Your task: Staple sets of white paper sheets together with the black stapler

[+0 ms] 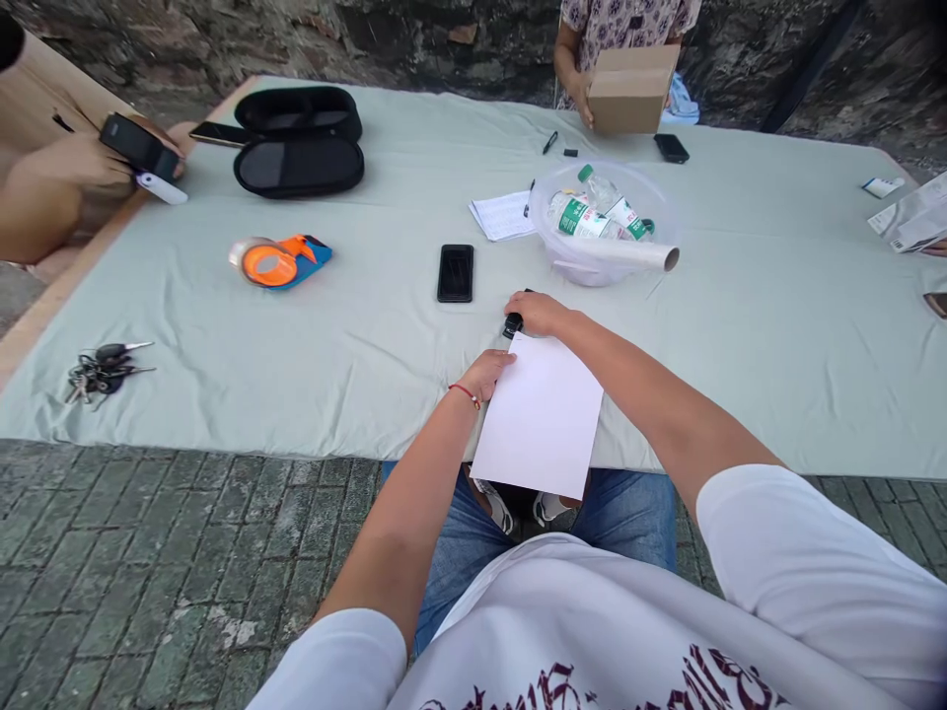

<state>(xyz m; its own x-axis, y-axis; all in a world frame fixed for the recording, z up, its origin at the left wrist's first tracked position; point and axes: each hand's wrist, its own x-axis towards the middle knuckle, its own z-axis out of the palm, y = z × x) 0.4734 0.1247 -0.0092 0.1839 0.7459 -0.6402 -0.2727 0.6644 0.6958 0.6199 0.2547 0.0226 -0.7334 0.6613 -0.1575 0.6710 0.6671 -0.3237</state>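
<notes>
White paper (540, 414) lies at the table's front edge, its lower end reaching out over my lap. My left hand (488, 373) pinches the paper's upper left edge. Just above the paper's top left corner, my right hand (539, 314) is closed round a small black stapler-like object (512, 323), mostly hidden by the fingers. A small mark like a staple shows at that corner. Beyond my hands a black phone (455, 273) lies flat.
A plastic basin (569, 273) with bottles and a roll stands beyond my right hand. Leftward are a tape dispenser (277, 262), keys (108, 373) and an open black case (300, 166). A person opposite holds a cardboard box (632, 91); others are at both sides.
</notes>
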